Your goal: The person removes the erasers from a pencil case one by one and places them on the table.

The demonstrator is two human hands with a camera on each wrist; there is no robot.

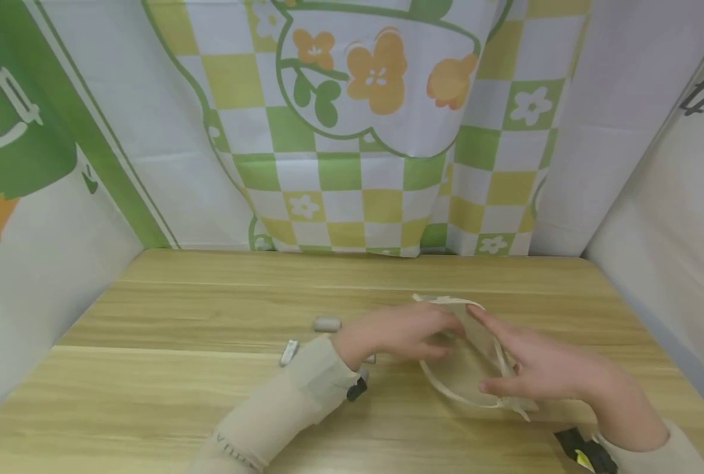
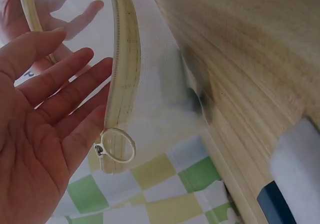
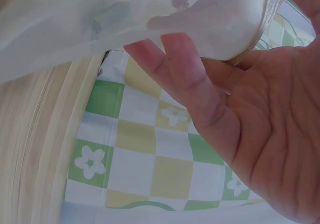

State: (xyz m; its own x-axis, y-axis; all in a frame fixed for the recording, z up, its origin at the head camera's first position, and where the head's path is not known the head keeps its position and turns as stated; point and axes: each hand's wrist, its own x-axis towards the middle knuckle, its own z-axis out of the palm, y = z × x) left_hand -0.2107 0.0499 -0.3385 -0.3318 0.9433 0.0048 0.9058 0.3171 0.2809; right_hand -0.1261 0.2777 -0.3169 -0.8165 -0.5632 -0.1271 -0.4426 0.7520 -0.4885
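Observation:
A see-through mesh zip pouch [image 1: 464, 372] with a cream zipper edge lies tilted on the table, its mouth spread wide. My left hand [image 1: 414, 329] reaches into that mouth, fingers extended and apart; in the left wrist view the zipper tape [image 2: 127, 58] and its ring pull [image 2: 119, 145] hang beside the fingertips. My right hand [image 1: 547, 368] is at the pouch's right side, thumb and index finger spread at the rim. In the right wrist view two of its fingers [image 3: 187, 73] lie straight against the outside of the mesh. A blurred greenish piece [image 3: 112, 18] shows through the mesh.
A small grey cylinder [image 1: 327, 324] and a small whitish piece [image 1: 289, 353] lie on the wooden table [image 1: 180, 395] left of the pouch. A pale block with a dark blue end [image 2: 295, 159] appears in the left wrist view. A checked curtain [image 1: 340, 171] hangs behind the table.

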